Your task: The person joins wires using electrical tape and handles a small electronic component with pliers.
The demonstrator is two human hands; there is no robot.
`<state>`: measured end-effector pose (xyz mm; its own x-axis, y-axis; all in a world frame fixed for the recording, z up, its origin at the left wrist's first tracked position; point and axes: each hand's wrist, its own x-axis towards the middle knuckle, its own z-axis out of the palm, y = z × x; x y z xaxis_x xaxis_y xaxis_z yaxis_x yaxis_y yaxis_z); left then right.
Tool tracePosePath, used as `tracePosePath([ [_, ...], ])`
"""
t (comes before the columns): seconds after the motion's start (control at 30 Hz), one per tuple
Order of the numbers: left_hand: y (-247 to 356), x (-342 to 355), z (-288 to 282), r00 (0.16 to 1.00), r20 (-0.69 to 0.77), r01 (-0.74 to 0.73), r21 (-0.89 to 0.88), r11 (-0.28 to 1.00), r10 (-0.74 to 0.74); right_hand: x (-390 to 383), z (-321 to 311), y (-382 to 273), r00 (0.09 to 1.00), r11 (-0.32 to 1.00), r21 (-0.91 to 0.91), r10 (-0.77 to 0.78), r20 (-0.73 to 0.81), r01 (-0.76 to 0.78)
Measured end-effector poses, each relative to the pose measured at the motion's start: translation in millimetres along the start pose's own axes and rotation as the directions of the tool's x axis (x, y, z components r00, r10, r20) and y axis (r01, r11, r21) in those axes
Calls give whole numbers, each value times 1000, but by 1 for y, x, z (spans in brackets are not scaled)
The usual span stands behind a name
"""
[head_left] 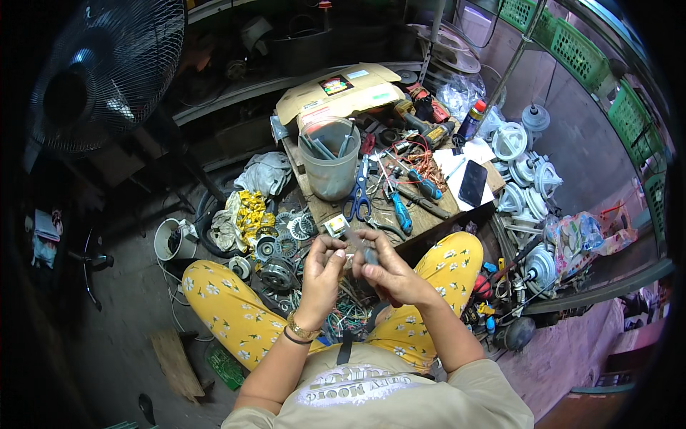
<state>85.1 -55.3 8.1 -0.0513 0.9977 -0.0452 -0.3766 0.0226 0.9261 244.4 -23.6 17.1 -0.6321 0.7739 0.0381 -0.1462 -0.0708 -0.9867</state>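
Observation:
My two hands meet in front of me, over the near edge of the low work table (pixel 421 230). My left hand (pixel 323 270) is closed with thumb and index finger pinched together; whatever sits in the pinch is too small to make out. In my right hand (pixel 389 270) is a small grey piece (pixel 367 252), blurred, gripped between thumb and fingers. Just beyond my left fingertips shows a small pale square part (pixel 336 226). Blue-handled scissors (pixel 359 194) and dark pliers (pixel 384 227) lie on the table past my hands.
A grey bucket (pixel 330 168) holding flat strips stands on the table, near blue screwdrivers (pixel 401 212), copper wire (pixel 427 171) and a black phone (pixel 473 183). Metal fan parts (pixel 280 272) lie left, white plastic parts (pixel 525 193) right. A large fan (pixel 107 71) stands far left.

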Motion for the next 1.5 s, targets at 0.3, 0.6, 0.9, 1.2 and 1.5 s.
tracePosePath([
  [0.3,4,-7,12,995,-49,-91,29,995,92,-1,-2,5,993,993,-109,-40,109,52],
  [0.6,13,-9,11,993,9,-115,61,991,115,-7,-3,-16,977,981,26,187,104,-191],
  [0.9,9,-9,15,987,12,-161,73,984,161,-11,-7,-5,974,965,161,191,118,-209],
  [1.2,9,-8,17,992,-16,-120,66,991,121,-14,-4,0,987,938,315,158,-20,-144],
  [1.5,12,-8,23,996,-23,79,-255,964,-87,-13,-10,-14,977,944,257,192,91,-209],
])
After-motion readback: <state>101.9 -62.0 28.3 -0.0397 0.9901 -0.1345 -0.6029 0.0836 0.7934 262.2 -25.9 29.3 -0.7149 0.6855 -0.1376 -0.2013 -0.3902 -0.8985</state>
